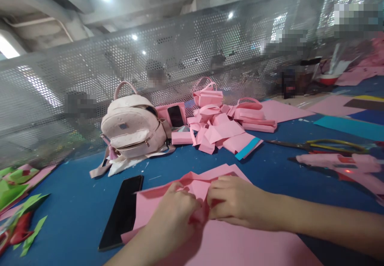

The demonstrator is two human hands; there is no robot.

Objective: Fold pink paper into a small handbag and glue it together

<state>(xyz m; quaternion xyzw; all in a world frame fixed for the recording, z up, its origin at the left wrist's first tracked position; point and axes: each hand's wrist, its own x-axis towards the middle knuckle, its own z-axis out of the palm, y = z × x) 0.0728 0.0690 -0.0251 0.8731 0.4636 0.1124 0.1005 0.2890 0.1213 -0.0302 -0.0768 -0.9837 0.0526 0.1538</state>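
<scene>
Lower centre of the frame: my left hand (181, 210) and right hand (240, 202) meet, fingers curled nearly closed, pinching folded pink craft paper (153, 208). It looks light, fairly stiff and not slippery, likely to crease or tear if squeezed hard; the folded edges seem the safest hold. My fingertips and the innermost fold are hidden. A pink sheet (246, 242) below is cut off by the bottom edge; whether it's the same piece, I cannot tell.

Pink paper (153, 206) looks matt, the phone (123, 213) glossy.
</scene>
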